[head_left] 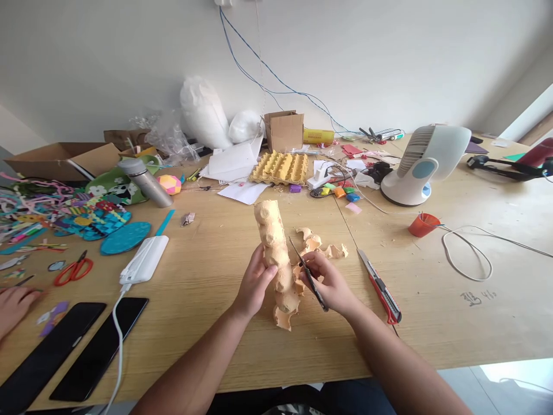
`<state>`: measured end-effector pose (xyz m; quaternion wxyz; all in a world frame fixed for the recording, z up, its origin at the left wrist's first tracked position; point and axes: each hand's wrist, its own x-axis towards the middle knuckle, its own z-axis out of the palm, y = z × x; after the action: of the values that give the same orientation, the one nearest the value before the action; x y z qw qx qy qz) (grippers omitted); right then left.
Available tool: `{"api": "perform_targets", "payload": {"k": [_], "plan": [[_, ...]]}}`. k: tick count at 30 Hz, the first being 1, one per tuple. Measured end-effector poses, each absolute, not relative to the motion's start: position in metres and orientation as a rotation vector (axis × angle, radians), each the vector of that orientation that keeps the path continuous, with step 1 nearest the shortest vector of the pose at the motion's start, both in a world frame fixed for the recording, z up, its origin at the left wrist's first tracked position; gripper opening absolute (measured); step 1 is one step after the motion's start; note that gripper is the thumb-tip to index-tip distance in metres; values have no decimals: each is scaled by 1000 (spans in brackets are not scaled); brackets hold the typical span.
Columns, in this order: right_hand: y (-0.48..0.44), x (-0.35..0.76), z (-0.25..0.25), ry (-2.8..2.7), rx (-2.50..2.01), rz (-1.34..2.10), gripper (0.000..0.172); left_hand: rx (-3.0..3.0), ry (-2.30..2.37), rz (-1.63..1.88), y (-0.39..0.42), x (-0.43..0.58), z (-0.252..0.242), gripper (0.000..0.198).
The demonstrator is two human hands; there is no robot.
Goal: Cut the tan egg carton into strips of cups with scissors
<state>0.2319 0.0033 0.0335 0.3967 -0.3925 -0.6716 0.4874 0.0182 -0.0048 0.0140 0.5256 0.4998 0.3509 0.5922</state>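
My left hand (pixel 256 281) is closed around a long strip of tan pulp egg carton (pixel 276 251), tilted with its far end raised over the table. In my right hand (pixel 329 282) is a pair of dark scissors (pixel 311 280), the blades pointing away from me just right of the strip. Torn carton scraps (pixel 311 241) lie on the wood behind and under my hands. One more curled scrap (pixel 284 318) shows below the near end of the strip. A red utility knife (pixel 380 285) rests to the right of my right hand.
A yellow egg tray (pixel 280 167) stands toward the wall beside white papers (pixel 235 164). On the right are a white fan (pixel 425 164) and an orange cup (pixel 424 225). Phones (pixel 101 349), a power bank (pixel 144 258) and orange-handled scissors (pixel 74 270) lie left, near another person's hand (pixel 17 308).
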Motion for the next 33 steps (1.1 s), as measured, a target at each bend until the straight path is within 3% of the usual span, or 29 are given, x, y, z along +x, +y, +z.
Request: {"api": "perform_targets", "payload": {"k": [4, 11, 23, 33], "plan": [[4, 237, 31, -1934, -1012, 865, 25, 1217, 840, 1432, -6, 17, 13, 62], [3, 239, 32, -1996, -998, 725, 30, 1181, 856, 1512, -6, 17, 20, 59], [6, 238, 28, -1806, -1064, 766, 27, 991, 647, 1396, -12, 25, 30, 46], [5, 236, 26, -1747, -1021, 862, 27, 1167, 722, 1329, -14, 24, 17, 55]]}}
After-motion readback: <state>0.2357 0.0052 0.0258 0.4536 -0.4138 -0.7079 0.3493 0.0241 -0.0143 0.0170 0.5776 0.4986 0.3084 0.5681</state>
